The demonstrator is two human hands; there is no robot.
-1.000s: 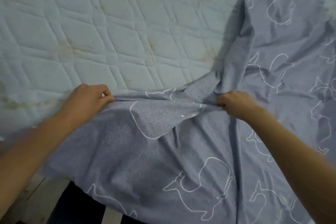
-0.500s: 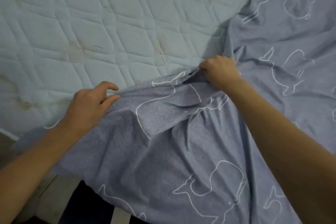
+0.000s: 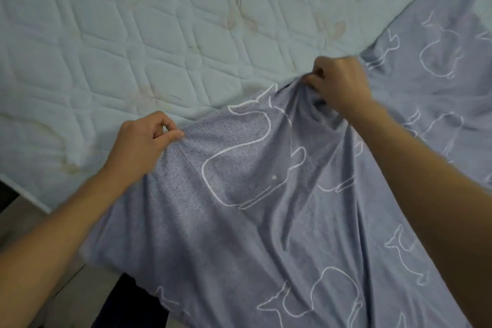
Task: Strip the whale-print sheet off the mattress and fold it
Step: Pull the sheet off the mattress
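Observation:
The blue-grey whale-print sheet (image 3: 266, 208) with white whale outlines lies bunched over the right and lower part of the quilted pale mattress (image 3: 133, 48). My left hand (image 3: 141, 144) pinches the sheet's upper edge at centre left. Farther up and to the right, my right hand (image 3: 340, 85) clutches a gathered fold of the same edge. The stretch of sheet between my hands is lifted and pulled fairly taut. The rest of the sheet spreads flat over the mattress on the right and hangs down toward me.
The mattress surface at the left and top is bare and stained. Its near-left edge (image 3: 29, 194) drops to a pale floor (image 3: 72, 287). Something dark (image 3: 127, 306) shows below the sheet's hanging edge.
My right hand has carried its gathered fold up and away from me. My left hand has kept its pinch on the edge, so the span between my hands has widened.

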